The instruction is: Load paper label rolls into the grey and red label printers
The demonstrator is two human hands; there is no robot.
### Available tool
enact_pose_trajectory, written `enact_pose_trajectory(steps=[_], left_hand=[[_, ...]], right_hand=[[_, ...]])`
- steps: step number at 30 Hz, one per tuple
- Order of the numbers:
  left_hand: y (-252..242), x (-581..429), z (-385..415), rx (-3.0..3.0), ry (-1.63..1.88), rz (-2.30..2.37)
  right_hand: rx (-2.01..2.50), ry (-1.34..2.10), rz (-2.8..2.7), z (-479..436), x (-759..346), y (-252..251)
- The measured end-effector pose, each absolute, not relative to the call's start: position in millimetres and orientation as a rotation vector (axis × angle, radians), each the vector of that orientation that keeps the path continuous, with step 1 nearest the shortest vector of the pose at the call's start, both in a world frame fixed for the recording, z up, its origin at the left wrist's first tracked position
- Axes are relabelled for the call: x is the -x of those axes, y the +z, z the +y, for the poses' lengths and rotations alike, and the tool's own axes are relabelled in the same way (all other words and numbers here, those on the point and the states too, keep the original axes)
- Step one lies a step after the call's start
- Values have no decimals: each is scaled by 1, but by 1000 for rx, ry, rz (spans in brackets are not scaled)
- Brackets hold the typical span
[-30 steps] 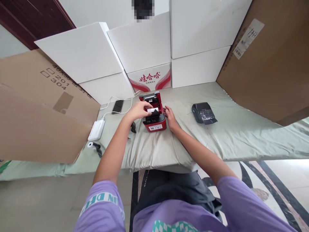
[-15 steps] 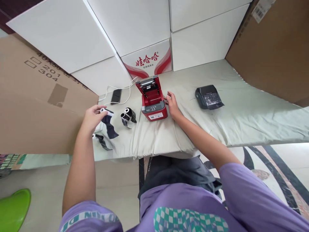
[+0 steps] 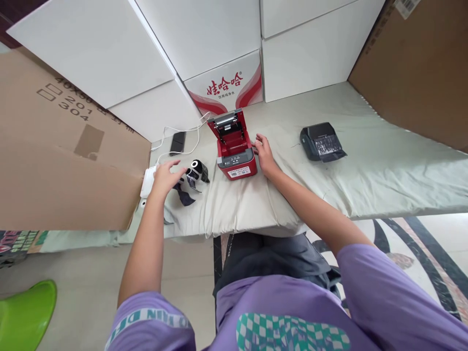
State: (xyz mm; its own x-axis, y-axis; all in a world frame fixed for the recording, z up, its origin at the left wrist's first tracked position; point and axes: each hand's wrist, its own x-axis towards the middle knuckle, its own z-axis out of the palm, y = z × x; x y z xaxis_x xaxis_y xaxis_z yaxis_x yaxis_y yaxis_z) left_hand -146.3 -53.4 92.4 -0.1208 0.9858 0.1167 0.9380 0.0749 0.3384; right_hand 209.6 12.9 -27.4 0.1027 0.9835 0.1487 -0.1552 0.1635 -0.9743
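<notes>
A red label printer [image 3: 234,148] stands open on the cloth-covered table [image 3: 365,170], its paper bay empty. My right hand [image 3: 263,155] rests against the printer's right side, fingers bent. My left hand [image 3: 165,176] hovers with fingers spread over a dark paper strip [image 3: 184,196] lying on the cloth. It reaches toward a black-and-white paper roll [image 3: 196,171] just to its right. Nothing is in the left hand.
A white power adapter [image 3: 148,181] with a cable and a black phone [image 3: 177,142] lie at the left back. A black printer [image 3: 322,142] sits to the right. White boxes [image 3: 204,44] and brown cartons [image 3: 54,146] wall the table. A green stool [image 3: 25,317] stands at lower left.
My left hand took a small roll out of the red printer, carried it left, set it down, and now moves back right toward another roll. The right hand stayed by the printer.
</notes>
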Motion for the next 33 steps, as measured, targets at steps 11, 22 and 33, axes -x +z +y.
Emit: enact_pose_trajectory(steps=[11, 22, 33], left_hand=[[86, 97, -21, -2053, 716, 1861], [124, 27, -6, -2105, 790, 1214], [107, -16, 27, -2203, 499, 1277]], right_hand=[[1024, 1134, -1019, 9, -208, -22], [926, 1098, -1075, 23, -206, -39], [930, 1110, -982, 27, -203, -47]])
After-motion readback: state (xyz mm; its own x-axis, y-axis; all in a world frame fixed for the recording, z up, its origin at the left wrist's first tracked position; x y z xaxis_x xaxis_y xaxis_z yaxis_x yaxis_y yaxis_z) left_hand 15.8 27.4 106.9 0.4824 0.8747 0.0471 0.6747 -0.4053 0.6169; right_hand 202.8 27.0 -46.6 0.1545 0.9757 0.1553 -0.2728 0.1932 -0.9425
